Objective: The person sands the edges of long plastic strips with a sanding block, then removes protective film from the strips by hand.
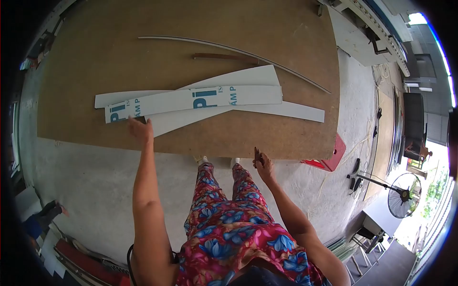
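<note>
A white strip with blue lettering (167,102) lies on top of several plain white strips (300,111), which cross under it at different angles on the brown table. My left hand (140,129) is at the near edge of the printed strip, towards its left end, with the fingers gripping that edge. Close to the table's front edge, my right hand (265,168) is closed around a small dark tool (257,155); its exact kind is too small to make out.
A long thin curved strip (229,47) and a brown strip (222,56) lie farther back on the table (95,52). Under the right front corner is a red object (329,155). A standing fan (403,195) and cables are on the right.
</note>
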Available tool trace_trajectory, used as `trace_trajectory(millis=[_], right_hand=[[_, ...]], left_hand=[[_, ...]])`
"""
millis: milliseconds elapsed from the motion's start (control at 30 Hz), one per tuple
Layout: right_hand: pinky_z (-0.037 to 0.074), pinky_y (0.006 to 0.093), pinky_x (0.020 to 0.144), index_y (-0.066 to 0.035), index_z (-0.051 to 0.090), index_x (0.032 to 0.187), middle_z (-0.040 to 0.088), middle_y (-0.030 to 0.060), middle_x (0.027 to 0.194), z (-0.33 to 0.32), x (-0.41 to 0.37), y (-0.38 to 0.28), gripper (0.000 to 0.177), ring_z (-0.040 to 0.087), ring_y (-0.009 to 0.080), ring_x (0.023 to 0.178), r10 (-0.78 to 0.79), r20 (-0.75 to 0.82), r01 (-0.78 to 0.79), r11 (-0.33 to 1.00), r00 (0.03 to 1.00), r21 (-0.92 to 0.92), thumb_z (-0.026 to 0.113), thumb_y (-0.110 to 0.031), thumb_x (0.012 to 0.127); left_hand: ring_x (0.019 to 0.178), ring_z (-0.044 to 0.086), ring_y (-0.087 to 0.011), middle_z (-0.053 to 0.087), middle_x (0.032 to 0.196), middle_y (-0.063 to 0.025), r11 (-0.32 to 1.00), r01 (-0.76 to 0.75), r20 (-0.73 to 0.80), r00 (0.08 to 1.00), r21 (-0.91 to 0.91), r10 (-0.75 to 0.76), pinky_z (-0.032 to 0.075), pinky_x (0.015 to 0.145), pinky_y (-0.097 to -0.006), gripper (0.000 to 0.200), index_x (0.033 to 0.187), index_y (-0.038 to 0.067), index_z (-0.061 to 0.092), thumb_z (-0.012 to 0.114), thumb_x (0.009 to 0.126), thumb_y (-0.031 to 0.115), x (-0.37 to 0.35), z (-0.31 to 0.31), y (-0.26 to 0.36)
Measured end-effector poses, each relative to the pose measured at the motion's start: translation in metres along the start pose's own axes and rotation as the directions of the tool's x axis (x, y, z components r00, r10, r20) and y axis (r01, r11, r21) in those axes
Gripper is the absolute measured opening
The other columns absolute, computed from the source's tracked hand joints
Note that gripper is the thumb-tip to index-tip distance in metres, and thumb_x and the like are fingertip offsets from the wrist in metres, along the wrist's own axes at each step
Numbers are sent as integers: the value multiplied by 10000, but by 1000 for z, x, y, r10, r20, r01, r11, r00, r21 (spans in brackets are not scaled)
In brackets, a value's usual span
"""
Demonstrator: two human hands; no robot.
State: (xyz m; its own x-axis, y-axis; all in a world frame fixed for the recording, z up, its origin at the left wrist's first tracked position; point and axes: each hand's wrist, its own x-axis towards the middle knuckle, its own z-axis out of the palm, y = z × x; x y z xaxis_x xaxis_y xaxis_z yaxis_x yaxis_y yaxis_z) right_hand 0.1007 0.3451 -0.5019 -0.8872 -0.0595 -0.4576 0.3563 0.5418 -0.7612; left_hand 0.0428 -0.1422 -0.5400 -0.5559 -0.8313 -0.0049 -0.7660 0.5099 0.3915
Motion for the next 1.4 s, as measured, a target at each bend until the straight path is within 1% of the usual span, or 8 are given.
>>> trace_trajectory(millis=[100, 200, 567, 800, 967, 1067, 1200, 1400], right_hand=[[527, 318, 669, 50, 516, 1046, 662, 156, 813, 12, -8, -4, 264, 660, 194, 716, -7, -31, 7, 1000, 999, -7, 472, -66, 812], [527, 328, 681, 50, 516, 1061, 667, 174, 827, 17, -19, -5, 286, 665, 209, 728, 8, -68, -12, 999, 998, -51, 483, -76, 806], [502, 342, 702, 37, 537, 1052, 657, 156, 791, 25, -70, -51, 321, 648, 215, 736, 139, -203, -167, 977, 969, -131, 515, -142, 786], [473, 281, 642, -4, 541, 1027, 529, 23, 820, 78, -46, -100, 269, 577, 154, 703, 378, -7, -247, 618, 926, 747, 504, -149, 803], [459, 249, 566, -55, 511, 904, 533, 40, 768, 122, -10, -152, 276, 551, 121, 634, 129, -63, -7, 481, 990, 876, 573, -321, 863], [430, 244, 559, -58, 518, 948, 513, 40, 784, 132, 8, -153, 190, 513, 113, 614, -1, -38, 36, 303, 999, 952, 568, -166, 800], [377, 230, 487, -85, 529, 919, 489, 18, 741, 124, 10, -174, 322, 452, 86, 544, 163, 127, -183, 400, 978, 898, 646, -362, 803], [353, 233, 451, -112, 545, 867, 459, -29, 674, 133, 11, -202, 505, 426, 90, 509, 257, 198, -296, 435, 946, 851, 681, -581, 736]], left_hand=[[1384, 180, -368, 217, 1480, -202, 847, -406, 205, 913, 343, 354, 252, 1082, -521, 889, 1457, 156, 196, 705, 728, 190, 29, -1, 4], [1402, 143, -352, 159, 1506, -190, 744, -517, 416, 840, 423, 348, 232, 1082, -550, 903, 1467, 162, 173, 686, 724, 167, 70, 12, -13], [1223, 368, -375, 428, 1228, -186, 632, -733, 560, 642, 249, 524, 274, 1051, -542, 783, 1256, 89, 375, 751, 581, 213, 102, -44, -9], [991, 485, -384, 478, 1081, -174, 570, -822, 383, 526, 0, 759, 389, 893, -505, 846, 1201, 59, 431, 818, 500, 332, 49, -139, -34], [875, 576, -306, 570, 929, -156, 734, -600, 605, 468, -317, 644, 456, 739, -404, 654, 1080, 12, 545, 778, 600, 390, 3, -219, -16], [793, 609, -225, 605, 827, -111, 882, -292, 823, 337, -370, 457, 457, 679, -324, 569, 1026, 8, 581, 707, 688, 449, -10, -224, -13], [693, 608, -155, 608, 784, -71, 973, -6, 969, 90, -231, 230, 459, 625, -272, 577, 1020, 12, 589, 623, 759, 526, -30, -223, 7], [674, 602, -150, 606, 783, -86, 971, 202, 991, 18, -130, 129, 480, 612, -276, 638, 1025, 4, 579, 606, 760, 584, -35, -226, 8]])
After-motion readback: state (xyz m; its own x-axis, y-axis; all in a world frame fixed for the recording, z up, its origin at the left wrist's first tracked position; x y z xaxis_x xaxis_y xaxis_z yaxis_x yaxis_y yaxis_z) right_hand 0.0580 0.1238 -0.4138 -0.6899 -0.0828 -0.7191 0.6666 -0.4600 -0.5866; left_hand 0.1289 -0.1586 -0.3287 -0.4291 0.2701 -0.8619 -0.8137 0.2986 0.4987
